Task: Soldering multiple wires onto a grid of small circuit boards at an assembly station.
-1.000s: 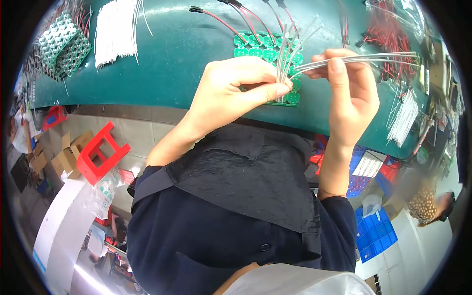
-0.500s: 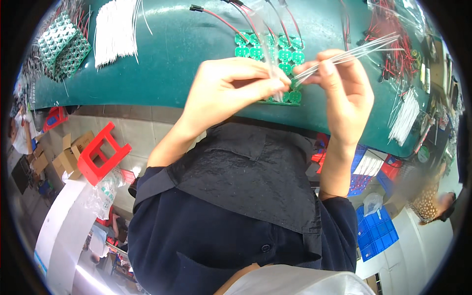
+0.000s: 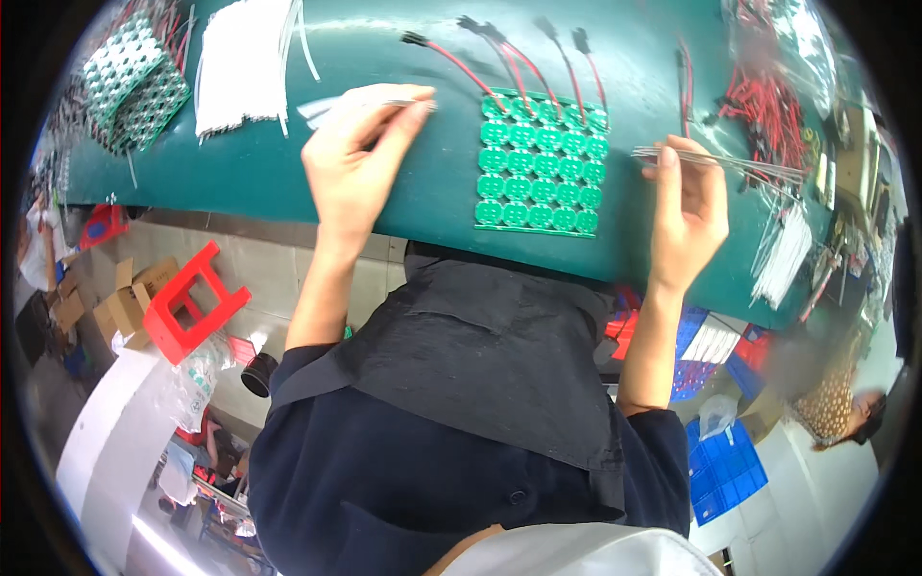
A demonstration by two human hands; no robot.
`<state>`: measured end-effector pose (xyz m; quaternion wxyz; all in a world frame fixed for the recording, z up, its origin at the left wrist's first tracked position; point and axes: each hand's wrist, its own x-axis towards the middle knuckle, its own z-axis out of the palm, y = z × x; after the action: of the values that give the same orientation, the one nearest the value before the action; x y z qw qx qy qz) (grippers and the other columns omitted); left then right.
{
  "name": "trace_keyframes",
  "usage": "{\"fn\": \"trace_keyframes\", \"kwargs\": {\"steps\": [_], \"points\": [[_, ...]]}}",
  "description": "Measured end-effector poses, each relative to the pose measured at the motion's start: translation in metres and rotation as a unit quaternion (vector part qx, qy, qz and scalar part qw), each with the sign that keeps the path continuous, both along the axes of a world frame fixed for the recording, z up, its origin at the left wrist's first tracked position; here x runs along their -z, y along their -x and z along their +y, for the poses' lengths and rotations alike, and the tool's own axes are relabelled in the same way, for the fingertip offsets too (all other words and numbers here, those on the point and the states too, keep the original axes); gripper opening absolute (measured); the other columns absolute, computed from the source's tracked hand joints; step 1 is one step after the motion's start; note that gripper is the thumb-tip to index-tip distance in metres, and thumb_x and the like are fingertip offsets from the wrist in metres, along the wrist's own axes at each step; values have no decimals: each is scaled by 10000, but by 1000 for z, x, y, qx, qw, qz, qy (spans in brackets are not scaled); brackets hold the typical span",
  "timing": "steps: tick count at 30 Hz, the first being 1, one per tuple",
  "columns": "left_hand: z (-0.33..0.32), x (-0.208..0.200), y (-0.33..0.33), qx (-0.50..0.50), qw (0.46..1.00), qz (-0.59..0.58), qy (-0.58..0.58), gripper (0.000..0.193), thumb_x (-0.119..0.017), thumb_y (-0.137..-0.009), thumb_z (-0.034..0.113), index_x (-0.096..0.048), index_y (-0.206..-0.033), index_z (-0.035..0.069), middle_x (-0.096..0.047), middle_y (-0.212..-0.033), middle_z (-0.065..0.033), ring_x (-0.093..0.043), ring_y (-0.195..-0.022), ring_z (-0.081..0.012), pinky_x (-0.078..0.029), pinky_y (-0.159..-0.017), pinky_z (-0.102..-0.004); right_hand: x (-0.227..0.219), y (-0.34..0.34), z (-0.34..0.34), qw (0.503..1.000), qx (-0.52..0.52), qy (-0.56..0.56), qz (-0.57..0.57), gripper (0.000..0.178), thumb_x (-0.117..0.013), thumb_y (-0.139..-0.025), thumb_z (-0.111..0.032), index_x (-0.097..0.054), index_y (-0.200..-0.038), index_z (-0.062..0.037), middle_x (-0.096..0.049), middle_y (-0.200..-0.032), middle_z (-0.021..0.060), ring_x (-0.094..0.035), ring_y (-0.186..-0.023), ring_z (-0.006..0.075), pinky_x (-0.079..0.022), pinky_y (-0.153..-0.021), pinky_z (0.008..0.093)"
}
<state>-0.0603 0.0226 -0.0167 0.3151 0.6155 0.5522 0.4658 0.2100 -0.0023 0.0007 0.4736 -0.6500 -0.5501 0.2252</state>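
Note:
My left hand [image 3: 351, 168] is closed in a pinch on a few white wires [image 3: 322, 110], whose ends stick out on both sides of the fingers. Over at the right, my right hand [image 3: 687, 216] pinches a thin bundle of white wires [image 3: 759, 169] that reaches out past the fingers to the right. Between the hands a green panel of small round circuit boards [image 3: 543, 175] lies flat on the table, touched by neither hand. Red-and-black leads with black connectors [image 3: 509, 58] run up from its far row.
A large stack of white wires [image 3: 245, 67] and dark-and-green board panels [image 3: 134, 82] lie at the left. Red leads [image 3: 768, 106] and a smaller pile of white wires [image 3: 783, 254] are at the right of the green table [image 3: 423, 202]. A red stool [image 3: 192, 307] stands beyond the edge.
My hands have moved apart from above the panel. The left hand went left with some white wires; the right drew away to the right with the bundle. The board panel is uncovered now.

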Motion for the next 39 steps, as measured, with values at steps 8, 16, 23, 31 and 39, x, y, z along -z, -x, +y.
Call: {"fn": "trace_keyframes", "kwargs": {"steps": [8, 16, 23, 31, 39], "points": [[3, -2, -30, 22, 995, -91, 19, 123, -725, -811, 38, -702, -922, -9, -686, -894, -86, -682, -779, -141, -566, -680, -251, 6, 84, 20, 990, -92, -15, 109, 87, -687, -834, -3, -658, -912, 23, -679, -847, 81, -674, -701, 115, -552, -633, 240], [4, 1, -28, 38, 999, -31, 9, 154, -709, -822, 2, -702, -974, -26, -690, -926, -82, -670, -807, -123, -550, -723, -239, 15, 87, 22, 995, -85, -30, 37, 83, -704, -819, -15, -654, -882, 5, -680, -839, 79, -676, -671, 136, -547, -599, 245], [8, 10, -28, 39, 998, -13, -56, 145, -733, -798, 67, -710, -937, 36, -664, -810, -71, -656, -702, -148, -532, -600, -251, 10, 89, 24, 995, -96, -39, 4, 100, -712, -810, -18, -653, -888, -2, -675, -842, 68, -673, -683, 139, -548, -598, 249], [5, -1, -31, 46, 988, 125, -83, 274, -727, -790, 32, -708, -1063, 31, -688, -859, -86, -647, -730, -149, -515, -638, -256, 10, 86, 24, 976, -107, -119, -149, 137, -712, -816, -41, -649, -936, -18, -681, -910, 69, -662, -716, 148, -543, -591, 258], [6, 1, -32, 30, 993, 73, -90, 281, -718, -819, 49, -703, -1099, 39, -672, -859, -72, -616, -712, -99, -494, -626, -221, 11, 73, 18, 998, -56, 7, 40, 109, -684, -854, -39, -645, -946, 6, -684, -837, 85, -679, -703, 119, -550, -582, 242]]}}
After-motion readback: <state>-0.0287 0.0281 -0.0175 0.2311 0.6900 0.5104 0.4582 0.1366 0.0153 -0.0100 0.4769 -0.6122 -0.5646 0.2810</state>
